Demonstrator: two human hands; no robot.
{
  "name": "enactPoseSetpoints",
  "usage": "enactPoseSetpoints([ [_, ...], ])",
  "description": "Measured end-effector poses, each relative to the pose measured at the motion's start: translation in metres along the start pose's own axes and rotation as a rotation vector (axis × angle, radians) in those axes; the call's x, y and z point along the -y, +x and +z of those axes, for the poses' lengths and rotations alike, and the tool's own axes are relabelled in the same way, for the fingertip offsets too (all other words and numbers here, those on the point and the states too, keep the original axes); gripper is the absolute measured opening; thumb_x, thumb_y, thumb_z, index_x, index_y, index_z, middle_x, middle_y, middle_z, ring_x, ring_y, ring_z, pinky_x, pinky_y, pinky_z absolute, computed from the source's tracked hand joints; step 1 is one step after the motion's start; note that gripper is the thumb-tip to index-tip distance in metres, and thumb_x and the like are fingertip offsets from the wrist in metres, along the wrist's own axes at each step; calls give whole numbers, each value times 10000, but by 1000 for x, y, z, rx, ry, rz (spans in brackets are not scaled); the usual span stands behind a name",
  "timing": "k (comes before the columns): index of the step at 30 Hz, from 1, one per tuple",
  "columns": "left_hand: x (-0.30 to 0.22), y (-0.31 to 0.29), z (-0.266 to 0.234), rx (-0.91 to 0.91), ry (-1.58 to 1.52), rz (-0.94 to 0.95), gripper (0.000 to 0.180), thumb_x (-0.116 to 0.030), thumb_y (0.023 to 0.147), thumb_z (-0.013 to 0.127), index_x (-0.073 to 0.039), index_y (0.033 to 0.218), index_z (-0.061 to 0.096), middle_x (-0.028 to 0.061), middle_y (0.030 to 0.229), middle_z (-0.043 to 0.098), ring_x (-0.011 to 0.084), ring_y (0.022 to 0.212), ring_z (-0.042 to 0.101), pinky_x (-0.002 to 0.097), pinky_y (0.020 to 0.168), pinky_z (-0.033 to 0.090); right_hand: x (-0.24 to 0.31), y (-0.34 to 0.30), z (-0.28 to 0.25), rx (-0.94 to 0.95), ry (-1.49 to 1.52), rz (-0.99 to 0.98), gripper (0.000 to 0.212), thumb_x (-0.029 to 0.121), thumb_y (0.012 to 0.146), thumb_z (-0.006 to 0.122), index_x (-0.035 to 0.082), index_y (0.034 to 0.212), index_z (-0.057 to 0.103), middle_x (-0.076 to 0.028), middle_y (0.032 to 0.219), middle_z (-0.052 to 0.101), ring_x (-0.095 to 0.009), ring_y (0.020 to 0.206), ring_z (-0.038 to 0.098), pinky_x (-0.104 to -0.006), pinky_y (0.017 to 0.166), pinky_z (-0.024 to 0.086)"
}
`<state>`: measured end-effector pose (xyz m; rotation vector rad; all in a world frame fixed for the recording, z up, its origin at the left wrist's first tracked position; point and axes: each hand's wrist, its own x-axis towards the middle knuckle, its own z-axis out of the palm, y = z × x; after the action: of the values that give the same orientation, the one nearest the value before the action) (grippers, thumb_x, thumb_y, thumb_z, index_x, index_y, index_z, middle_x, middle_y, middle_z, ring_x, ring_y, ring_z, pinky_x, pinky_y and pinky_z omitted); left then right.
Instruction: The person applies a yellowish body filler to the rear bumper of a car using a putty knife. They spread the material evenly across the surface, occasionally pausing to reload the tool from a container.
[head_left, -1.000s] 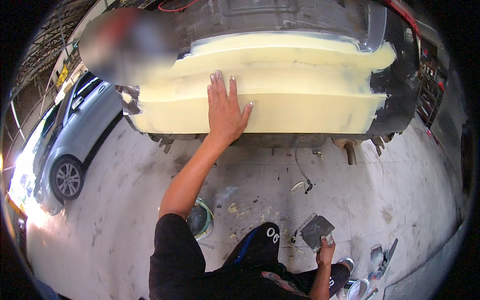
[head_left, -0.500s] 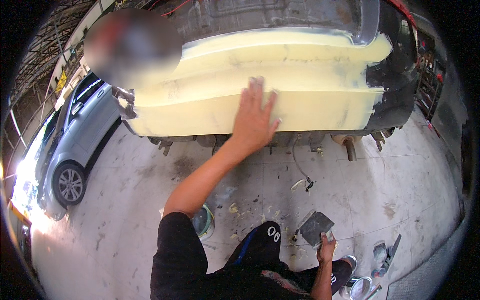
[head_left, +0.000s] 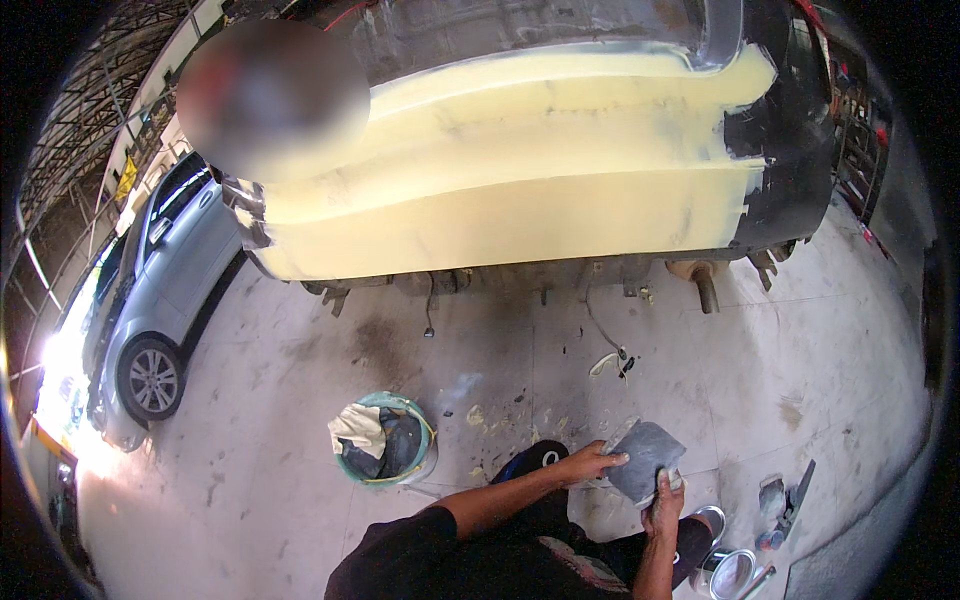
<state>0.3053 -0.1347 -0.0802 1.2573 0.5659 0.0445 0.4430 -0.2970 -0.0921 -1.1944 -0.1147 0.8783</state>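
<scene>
My left hand (head_left: 592,462) and my right hand (head_left: 662,500) both hold a dark grey, flat square sheet (head_left: 645,455) low in front of me. My left fingers pinch its left edge, thumb on top; my right hand grips its lower right corner. The sheet is tilted, and whether it is sandpaper or a stiff plate cannot be told. Farther ahead stands the rear of a car body, its broad panel (head_left: 480,225) coated in pale yellow filler with faint grey smudges. Neither hand touches the panel.
A bucket (head_left: 432,458) to my left holds dark pieces and has a cream cloth (head_left: 360,430) over its rim. An open tin (head_left: 735,572) and a long dark tool (head_left: 798,500) are at lower right. An exhaust pipe (head_left: 707,290) juts under the panel. A silver car (head_left: 175,265) stands left.
My left hand has left the yellow panel, come down toward me and taken hold of the grey sheet beside my right hand. The bucket now shows more fully.
</scene>
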Motion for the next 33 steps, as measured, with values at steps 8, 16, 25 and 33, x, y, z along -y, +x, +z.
enactPoseSetpoints([
  [8, -32, 16, 8, -186, -187, 237, 327, -210, 930, 551, -27, 1200, 520, 81, 1050, 600, 198, 873, 588, 327, 751, 490, 44, -13, 15, 26, -642, -587, 356, 25, 853, 535, -18, 1206, 542, -170, 1153, 589, -292, 1059, 561, -377, 930, 428],
  [16, -26, -6, 13, -104, -144, 182, 380, -78, 913, 527, -31, 1284, 458, 102, 1116, 587, 231, 1022, 577, 402, 851, 515, 62, 8, 10, 36, -668, -335, 389, 195, 940, 475, -73, 1219, 513, -199, 1160, 586, -245, 1063, 557, -345, 926, 423],
  [25, -26, -16, 27, -2, -295, -18, 415, -167, 933, 542, 10, 1271, 377, 144, 1140, 553, 305, 934, 636, 408, 738, 560, 45, -15, 38, 21, -53, -329, 497, 42, 824, 657, -44, 1259, 432, -120, 1100, 584, -192, 948, 574, -300, 853, 455],
  [33, -27, -39, 21, -160, 1187, 618, 940, -92, 692, 729, -70, 1444, 166, 267, 1493, -42, 462, 1385, 14, 522, 1088, 238, 44, -15, 33, 1, -327, -147, 512, 179, 879, 635, -69, 1271, 420, -158, 1156, 557, -196, 997, 558, -322, 868, 466],
])
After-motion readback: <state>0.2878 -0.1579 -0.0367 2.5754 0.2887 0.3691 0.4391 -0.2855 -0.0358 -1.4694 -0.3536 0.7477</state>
